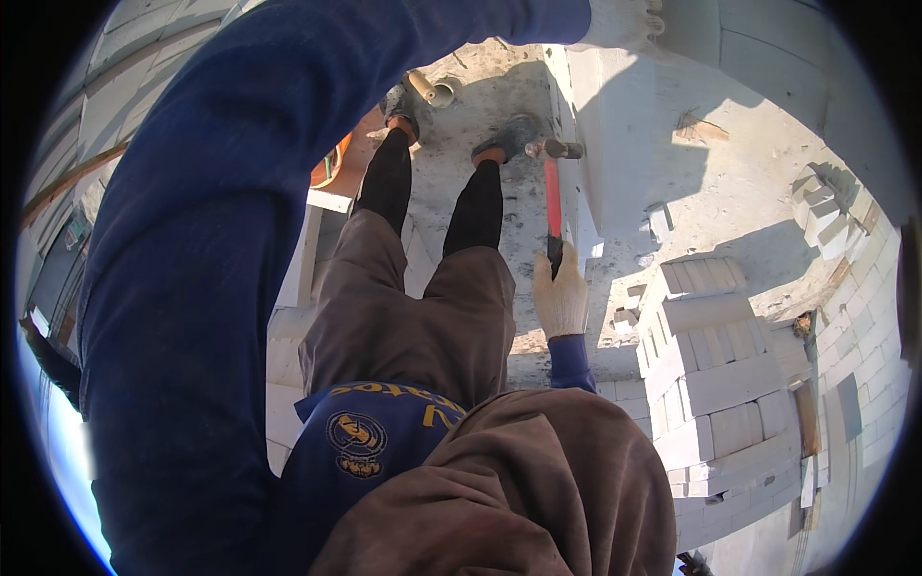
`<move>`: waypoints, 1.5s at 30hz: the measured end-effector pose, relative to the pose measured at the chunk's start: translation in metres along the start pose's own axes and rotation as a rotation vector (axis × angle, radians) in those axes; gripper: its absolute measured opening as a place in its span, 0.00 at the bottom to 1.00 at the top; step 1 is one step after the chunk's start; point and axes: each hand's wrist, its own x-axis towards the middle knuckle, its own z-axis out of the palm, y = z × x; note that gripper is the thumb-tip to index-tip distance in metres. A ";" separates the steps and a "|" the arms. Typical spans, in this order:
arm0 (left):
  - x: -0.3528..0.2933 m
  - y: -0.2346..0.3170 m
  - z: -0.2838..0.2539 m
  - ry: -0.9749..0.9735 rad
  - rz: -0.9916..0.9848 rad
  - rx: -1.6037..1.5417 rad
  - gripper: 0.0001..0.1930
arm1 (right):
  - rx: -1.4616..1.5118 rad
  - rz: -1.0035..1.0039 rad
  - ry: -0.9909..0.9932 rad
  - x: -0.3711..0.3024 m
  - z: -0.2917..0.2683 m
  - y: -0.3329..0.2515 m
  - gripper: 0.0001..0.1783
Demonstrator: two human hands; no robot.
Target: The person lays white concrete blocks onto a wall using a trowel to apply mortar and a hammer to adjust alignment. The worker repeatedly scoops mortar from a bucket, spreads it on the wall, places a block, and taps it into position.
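Note:
My right hand (562,296), in a white knit glove, grips the black end of a hammer (552,197). The hammer has a red shaft and a dark double-faced head. That head is beside the left face of a long white block (615,125). My left arm, in a dark blue sleeve, arches along the left and across the top. At its end my left hand (622,24), also in a white glove, is laid on the white blockwork. Its fingers look unclenched, though the picture's upper edge cuts off part of them.
My dark-shod feet stand on the dusty grey floor (451,182). Near the left foot lies a tan cylinder (423,88); an orange bucket (329,168) is left of my leg. Stacked white blocks (715,360) rise at right, with a block wall (869,336) beyond and loose blocks (824,213) farther off.

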 end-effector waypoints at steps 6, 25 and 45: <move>0.011 0.001 -0.001 0.049 -0.023 0.049 0.39 | 0.607 0.038 -0.165 -0.048 -0.048 0.023 0.16; -0.008 0.015 0.019 0.445 -0.039 -0.089 0.30 | 0.101 0.022 0.184 -0.013 -0.047 0.086 0.17; -0.004 0.024 0.034 0.490 -0.041 -0.412 0.15 | -0.022 -0.651 0.483 0.207 -0.156 -0.154 0.21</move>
